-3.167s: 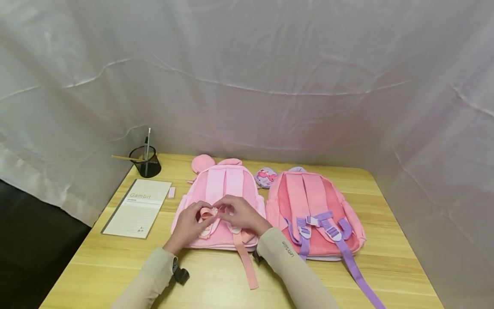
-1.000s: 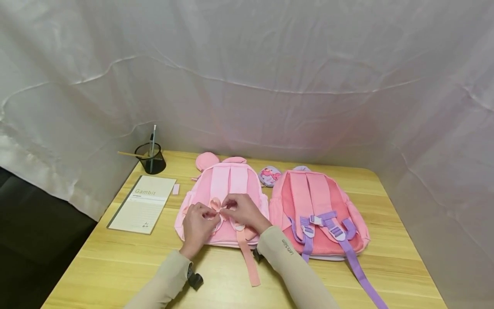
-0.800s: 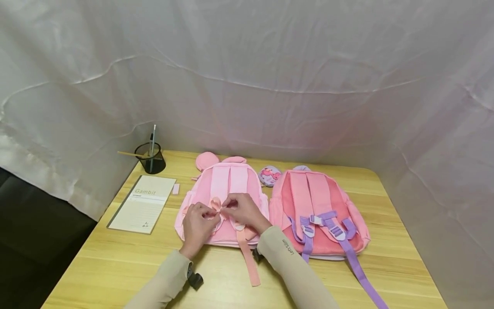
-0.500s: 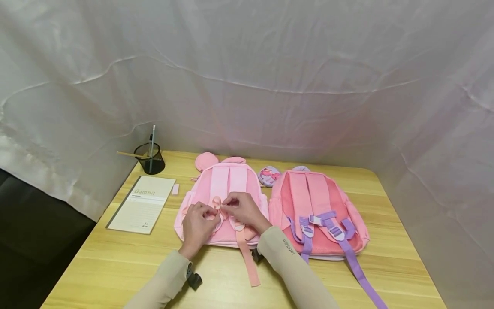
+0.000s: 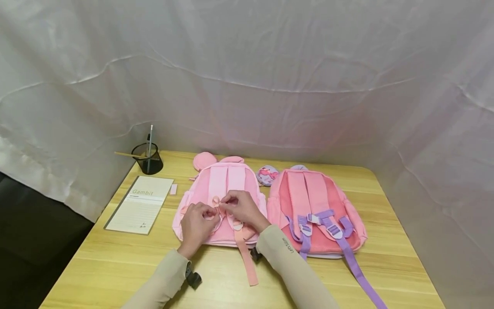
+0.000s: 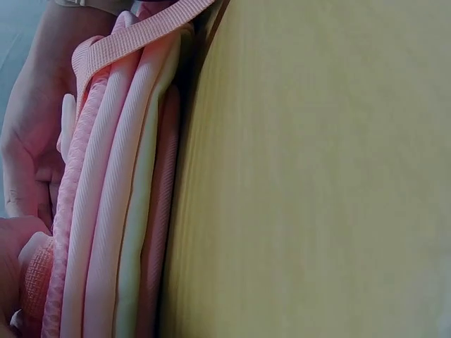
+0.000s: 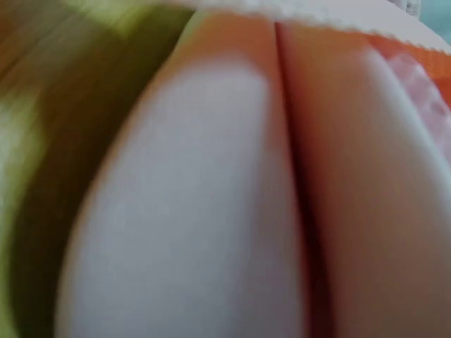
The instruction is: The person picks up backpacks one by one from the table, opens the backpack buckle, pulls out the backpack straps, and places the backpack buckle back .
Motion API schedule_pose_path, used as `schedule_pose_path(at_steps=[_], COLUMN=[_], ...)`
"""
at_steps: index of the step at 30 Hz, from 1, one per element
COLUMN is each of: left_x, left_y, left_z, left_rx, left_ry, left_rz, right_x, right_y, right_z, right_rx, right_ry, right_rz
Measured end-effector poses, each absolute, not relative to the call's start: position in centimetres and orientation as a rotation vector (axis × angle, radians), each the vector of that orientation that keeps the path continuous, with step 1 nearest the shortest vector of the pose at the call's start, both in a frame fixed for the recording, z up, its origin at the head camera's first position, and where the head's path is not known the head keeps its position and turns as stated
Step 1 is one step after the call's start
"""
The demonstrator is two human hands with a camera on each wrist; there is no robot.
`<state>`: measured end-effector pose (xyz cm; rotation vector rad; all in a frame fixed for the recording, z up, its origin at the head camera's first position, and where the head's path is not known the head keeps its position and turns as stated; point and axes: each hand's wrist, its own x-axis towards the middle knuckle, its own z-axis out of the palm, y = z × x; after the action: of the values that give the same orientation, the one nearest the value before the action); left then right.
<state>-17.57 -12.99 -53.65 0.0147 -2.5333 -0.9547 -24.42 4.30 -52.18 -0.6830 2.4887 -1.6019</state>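
Note:
A pale pink backpack (image 5: 254,189) lies on the table with its shoulder straps up. Over its lower middle, my left hand (image 5: 197,224) pinches at a peach webbing strap with curled thumb and forefinger. My right hand (image 5: 242,208) pinches the same strap just beside it. A small loop of the webbing strap (image 5: 215,200) stands up between the two hands. Its exact hold point is partly hidden by fingers. In the left wrist view the peach strap (image 6: 39,282) shows near my left hand, with my right hand (image 6: 32,141) beyond. The right wrist view shows mostly blurred padding (image 7: 176,204).
To the right lies a coral backpack (image 5: 297,193) with purple straps (image 5: 356,270). A notebook (image 5: 140,205), an eraser-like pink block (image 5: 173,189) and a black mesh pen cup (image 5: 148,159) are at the left. A loose peach strap end (image 5: 247,264) hangs toward the table's front.
Earlier, the strap loop was wider and lay by my left fingers. Now it is smaller and points up between both hands. My right hand has since lifted slightly.

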Motion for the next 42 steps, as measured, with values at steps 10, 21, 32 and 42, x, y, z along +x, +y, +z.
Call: schedule_pose_path(at_steps=[10, 21, 32, 42], left_x=[-18.1, -17.7, -17.9, -18.3], left_y=[-13.3, -13.2, -13.0, -12.8], left_z=[-53.4, -53.3, -53.1, -53.1], left_rx=[0.050, 0.005, 0.000, -0.034], left_ry=[-2.547, -2.548, -2.516, -2.494], left_rz=[-0.996, -0.996, -0.992, -1.027], right_x=[-24.4, -24.0, -24.2, -24.2], right_y=[4.2, 3.9, 4.1, 4.2], right_z=[-51.6, -51.0, -50.5, -50.5], right_rx=[-0.642, -0.578, -0.608, -0.623], right_ry=[2.460, 2.460, 2.497, 2.502], right_rz=[-1.620, -1.653, -1.652, -1.678])
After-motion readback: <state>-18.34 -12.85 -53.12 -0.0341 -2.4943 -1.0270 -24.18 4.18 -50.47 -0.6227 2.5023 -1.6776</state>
